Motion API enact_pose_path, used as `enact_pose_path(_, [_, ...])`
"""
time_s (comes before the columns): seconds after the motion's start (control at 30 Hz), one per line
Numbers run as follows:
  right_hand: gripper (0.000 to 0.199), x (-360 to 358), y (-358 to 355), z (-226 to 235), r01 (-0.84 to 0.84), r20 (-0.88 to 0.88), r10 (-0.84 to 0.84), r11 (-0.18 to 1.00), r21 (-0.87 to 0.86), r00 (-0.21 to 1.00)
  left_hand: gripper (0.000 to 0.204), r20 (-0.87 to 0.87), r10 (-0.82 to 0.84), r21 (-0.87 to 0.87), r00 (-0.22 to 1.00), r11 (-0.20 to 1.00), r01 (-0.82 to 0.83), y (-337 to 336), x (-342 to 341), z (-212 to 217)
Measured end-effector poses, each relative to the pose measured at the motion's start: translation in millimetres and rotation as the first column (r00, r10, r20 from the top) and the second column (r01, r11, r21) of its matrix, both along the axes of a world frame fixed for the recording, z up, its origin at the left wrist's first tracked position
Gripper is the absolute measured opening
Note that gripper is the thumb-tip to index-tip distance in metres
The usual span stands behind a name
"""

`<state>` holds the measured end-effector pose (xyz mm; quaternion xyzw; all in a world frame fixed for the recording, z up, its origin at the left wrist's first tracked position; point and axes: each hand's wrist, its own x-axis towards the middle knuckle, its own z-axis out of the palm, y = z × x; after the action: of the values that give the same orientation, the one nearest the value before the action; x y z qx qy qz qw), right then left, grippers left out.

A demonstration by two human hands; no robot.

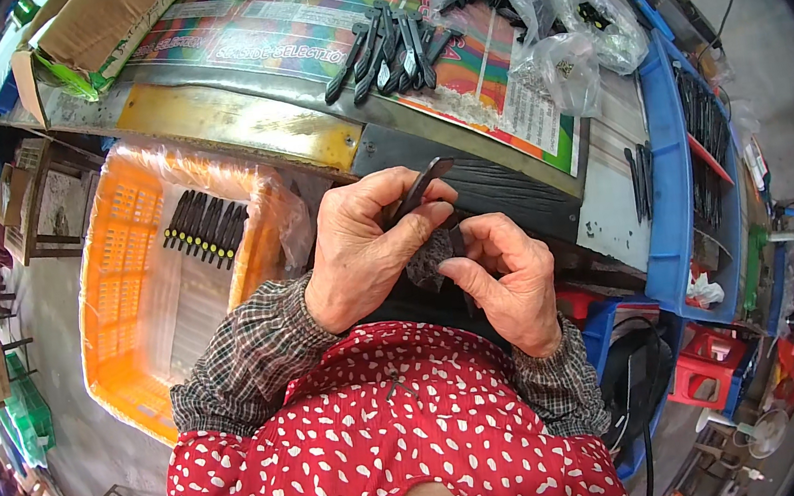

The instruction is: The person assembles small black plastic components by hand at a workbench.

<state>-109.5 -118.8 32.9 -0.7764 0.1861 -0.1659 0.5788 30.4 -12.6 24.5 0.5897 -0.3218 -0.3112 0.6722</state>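
In front of my lap, my left hand point(358, 253) pinches a slim black plastic piece point(430, 176) between thumb and fingers, its flat end sticking out past the fingertips. My right hand point(509, 284) is closed close beside it, thumb against fingers, on a narrow dark piece point(457, 241) that is mostly hidden. Below the fingertips, between both hands, shows a dark grey speckled clump point(429, 262) whose kind I cannot make out. Farther off on the bench, a pile of black plastic handle-like pieces point(390, 51) lies on a colourful printed sheet point(243, 39).
At the left stands an orange crate point(125, 291) lined with clear plastic; a row of black pieces with yellow-green dots point(206, 229) lies inside. A blue bin point(668, 259) of black parts is at the right. Clear bags point(563, 69) and a cardboard box point(98, 32) sit on the bench.
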Motion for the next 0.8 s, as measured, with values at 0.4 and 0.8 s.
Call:
enact_pose_path(0.4, [0.024,4.4,-0.1,-6.0,-0.02,-0.072,0.044,0.955,0.297,0.996,0.011,-0.048,0.027,0.03,0.998,0.999,-0.026,-0.9,-3.4,-5.6])
enact_pose_path(0.8, [0.02,6.7,6.1,-13.4,0.02,-0.049,-0.011,0.98,0.2,0.999,0.012,-0.009,0.044,-0.036,0.999,0.998,-0.044,-1.9,-2.2,-17.9])
